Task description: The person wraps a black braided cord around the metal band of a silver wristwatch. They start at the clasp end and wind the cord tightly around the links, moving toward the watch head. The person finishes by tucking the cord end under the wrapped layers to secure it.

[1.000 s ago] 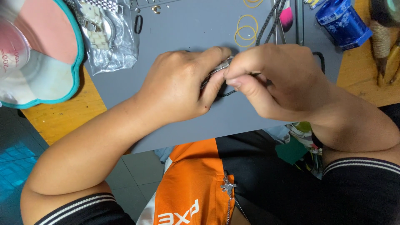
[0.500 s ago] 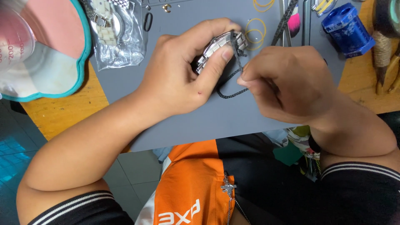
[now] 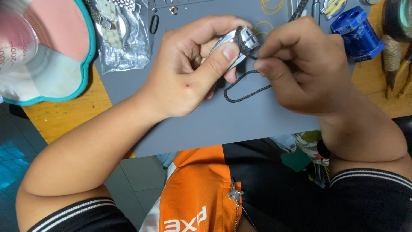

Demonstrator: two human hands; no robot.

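1. Fingers (image 3: 223, 53) of the left hand (image 3: 189, 73) pinch a silver watch case (image 3: 234, 41) above the grey mat (image 3: 214, 124).
2. Right hand (image 3: 304, 64) is closed on a dark braided cord (image 3: 244, 88), which loops down below the case.
3. Judged progress: cord meets the case lug; whether it is threaded through cannot be told.
4. Surroundings on the counter (image 3: 60, 120): bagged metal watch bracelet (image 3: 120, 30), blue cylindrical tool (image 3: 356, 32), yellow rubber bands (image 3: 271, 6), teal-rimmed tray (image 3: 88, 51). Nothing obstructs the hands.
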